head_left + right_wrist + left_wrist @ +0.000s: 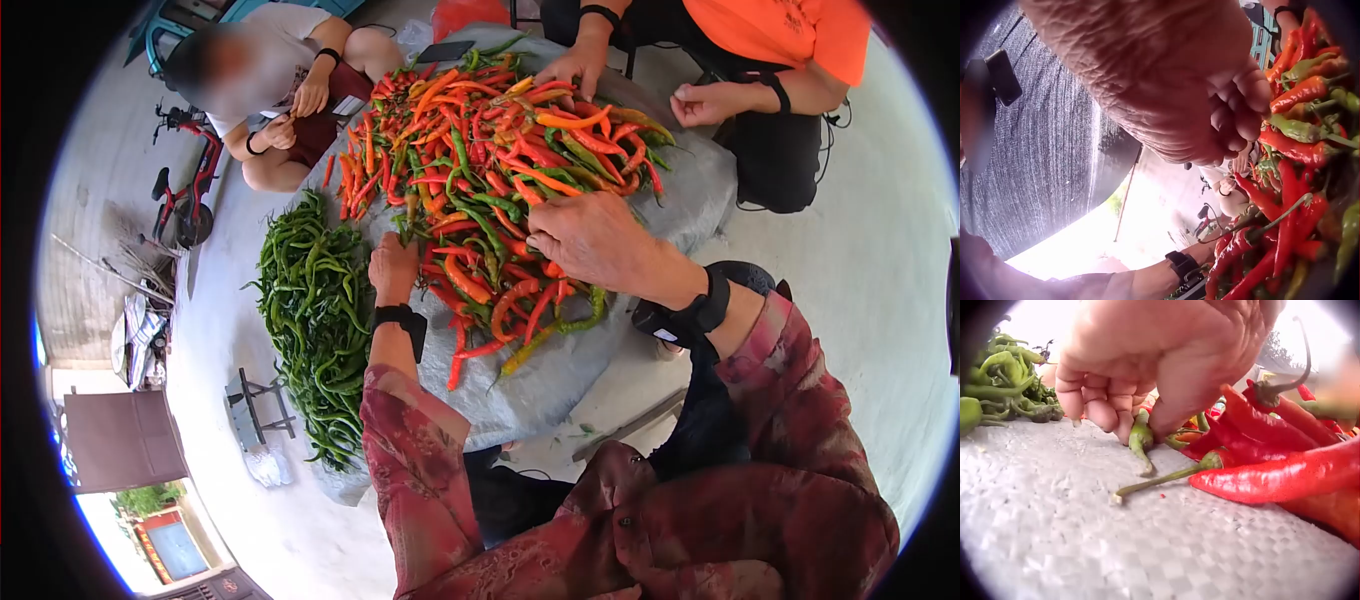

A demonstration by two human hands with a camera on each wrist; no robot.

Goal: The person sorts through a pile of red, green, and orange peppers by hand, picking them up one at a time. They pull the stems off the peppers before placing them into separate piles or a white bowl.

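Note:
A heap of mostly red chili peppers, mixed with some green and orange ones, lies on a grey woven sheet. At the heap's left edge, my left hand pinches a green chili pepper between thumb and fingers, its stem pointing down toward the sheet. Beside that hand lies a red chili pepper with a long stem. My right hand is over the right side of the heap with bent fingers close to the peppers; whether it holds one I cannot tell.
A separate pile of green chili peppers lies left of my left forearm. Across the heap, a person in orange reaches a hand into the peppers. Another person sits at the far left. A small stool stands on the floor.

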